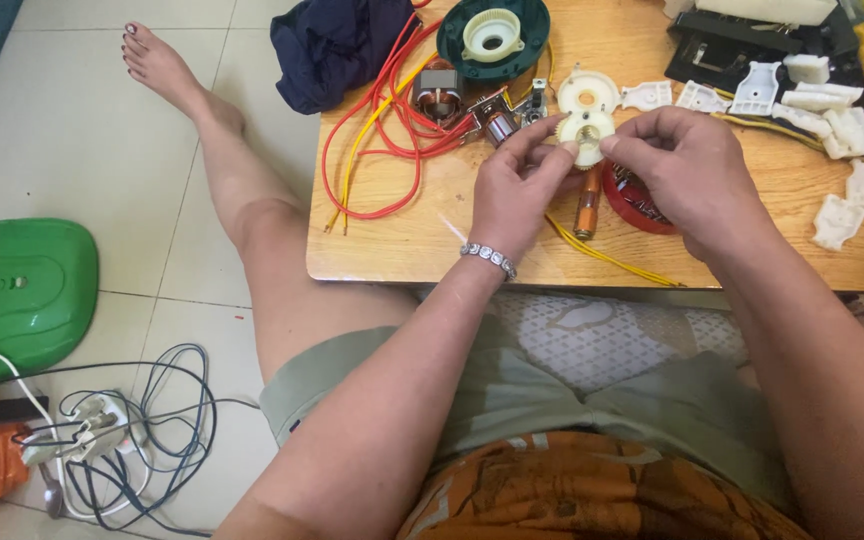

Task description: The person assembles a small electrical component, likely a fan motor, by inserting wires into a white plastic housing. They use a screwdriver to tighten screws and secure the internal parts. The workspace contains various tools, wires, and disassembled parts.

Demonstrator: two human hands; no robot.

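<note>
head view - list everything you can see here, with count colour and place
gear: one, cream, pinched by both hands
table: one, wooden, low
wires: a bundle, red and yellow, table left
round housing: one, green with white hub, table top edge
motor parts: a few, metal and copper, by the wires
plastic pieces: many, white, table right
dish: one, red, under right hand
cloth: one, navy, table corner
cover: one, green, floor
cables: a tangle, floor
left hand
right hand
</note>
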